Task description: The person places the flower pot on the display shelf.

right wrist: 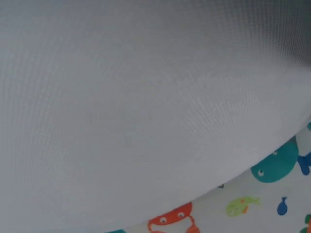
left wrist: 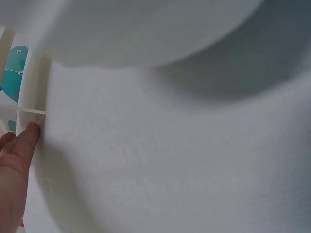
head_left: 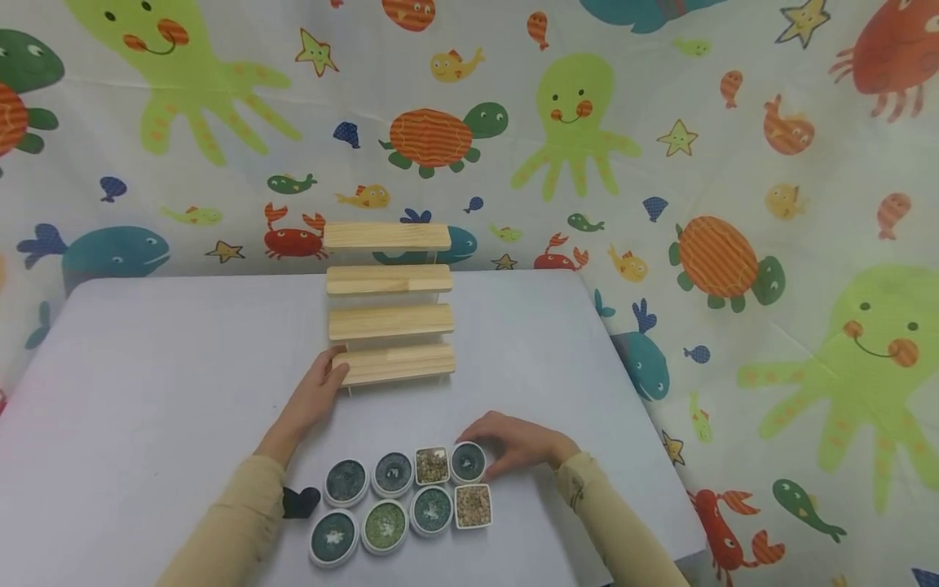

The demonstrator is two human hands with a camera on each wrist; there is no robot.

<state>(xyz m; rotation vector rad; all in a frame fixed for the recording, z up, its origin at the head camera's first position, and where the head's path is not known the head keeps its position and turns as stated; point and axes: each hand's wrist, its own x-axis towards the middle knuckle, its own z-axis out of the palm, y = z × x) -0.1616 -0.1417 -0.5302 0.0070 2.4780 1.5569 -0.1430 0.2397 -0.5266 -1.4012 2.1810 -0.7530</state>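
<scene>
Nearer you than the wooden rack, six round white cups hold dark or lighter green contents, and two square cups hold grainy tan bits. Your right hand pinches the dark-filled round cup, rightmost in the row closer to the rack. Your left hand grips the rack's lowest board by its left end.

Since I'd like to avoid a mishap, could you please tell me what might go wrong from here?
The round container in the right hand is close to two square containers, so lifting it could knock one askew. The left hand is at the left end of the lowest board of the stepped rack, so a stray push might shift the rack.
</scene>
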